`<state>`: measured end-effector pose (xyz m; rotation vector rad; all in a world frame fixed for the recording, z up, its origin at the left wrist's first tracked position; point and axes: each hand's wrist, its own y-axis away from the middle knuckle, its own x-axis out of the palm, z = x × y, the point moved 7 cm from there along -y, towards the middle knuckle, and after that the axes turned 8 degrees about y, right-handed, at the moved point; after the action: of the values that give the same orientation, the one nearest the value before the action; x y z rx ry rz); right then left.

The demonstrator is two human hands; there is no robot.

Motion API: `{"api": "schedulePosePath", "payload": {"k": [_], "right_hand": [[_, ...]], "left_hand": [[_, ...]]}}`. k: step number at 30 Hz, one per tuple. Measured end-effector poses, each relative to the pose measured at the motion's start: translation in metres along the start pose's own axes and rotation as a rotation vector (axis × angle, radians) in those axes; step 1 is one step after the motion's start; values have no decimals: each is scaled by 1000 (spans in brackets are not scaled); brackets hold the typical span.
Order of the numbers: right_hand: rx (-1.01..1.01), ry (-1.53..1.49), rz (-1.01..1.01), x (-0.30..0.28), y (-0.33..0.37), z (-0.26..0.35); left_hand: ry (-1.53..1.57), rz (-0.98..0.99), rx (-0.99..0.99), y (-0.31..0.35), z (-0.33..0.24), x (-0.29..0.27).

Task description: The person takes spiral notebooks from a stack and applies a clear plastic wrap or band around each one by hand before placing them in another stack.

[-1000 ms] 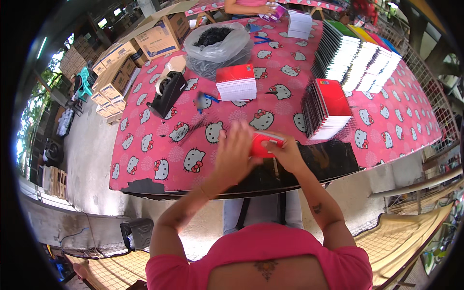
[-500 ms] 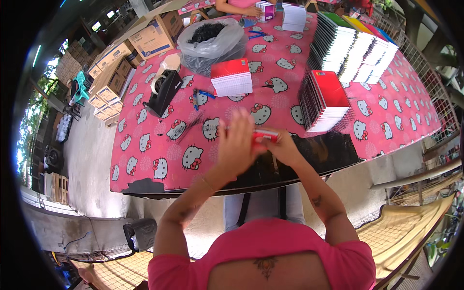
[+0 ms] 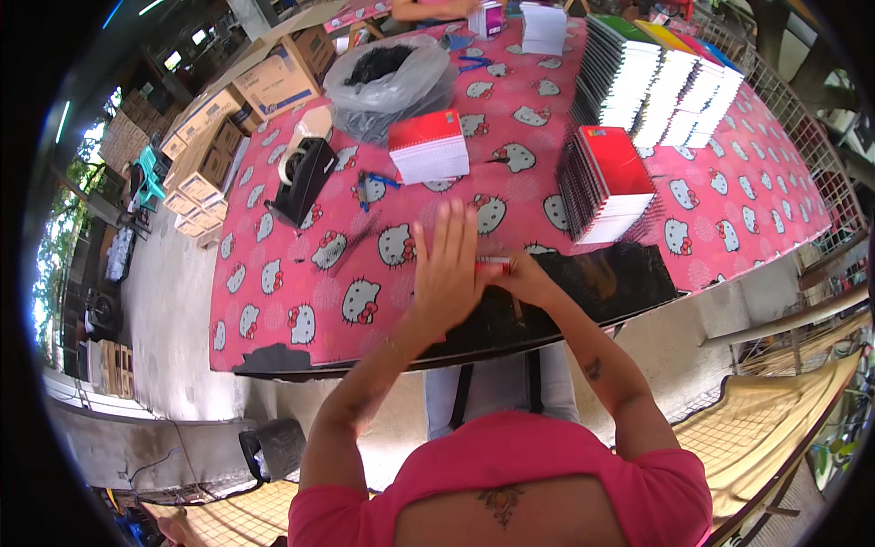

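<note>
Head view: left hand [image 3: 447, 273] lies flat (grip released) on a red notebook [image 3: 493, 265] pinched by right hand [image 3: 526, 280] near the table [image 3: 273, 310] edge.

Pink short-sleeved top [image 3: 510, 474], small dark printed emblem at its lower centre. Forearms bare. Small dark tattoo [image 3: 593, 368] on right forearm. Hands bare, no gloves, no rings discernible.

left hand [image 3: 447, 273] hides most of the red notebook [image 3: 493, 265] under it.
</note>
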<state>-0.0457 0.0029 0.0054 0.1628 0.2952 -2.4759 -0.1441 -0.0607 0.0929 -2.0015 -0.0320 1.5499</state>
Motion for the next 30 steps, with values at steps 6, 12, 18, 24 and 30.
{"api": "schedulePosePath", "payload": {"k": [6, 12, 18, 24, 30], "right_hand": [[-37, 35, 22, 1, 3, -1], [71, -38, 41, 2, 4, -4], [-51, 216, -1, -15, 11, 24], [174, 33, 18, -45, 28, 38], [97, 77, 22, -53, 20, 31]], "left_hand": [[97, 59, 53, 41, -21, 22], [113, 50, 45, 24, -19, 13], [253, -120, -4, 2, 0, -10], [293, -173, 33, 8, -1, -6], [304, -191, 13, 7, -1, -7]]}}
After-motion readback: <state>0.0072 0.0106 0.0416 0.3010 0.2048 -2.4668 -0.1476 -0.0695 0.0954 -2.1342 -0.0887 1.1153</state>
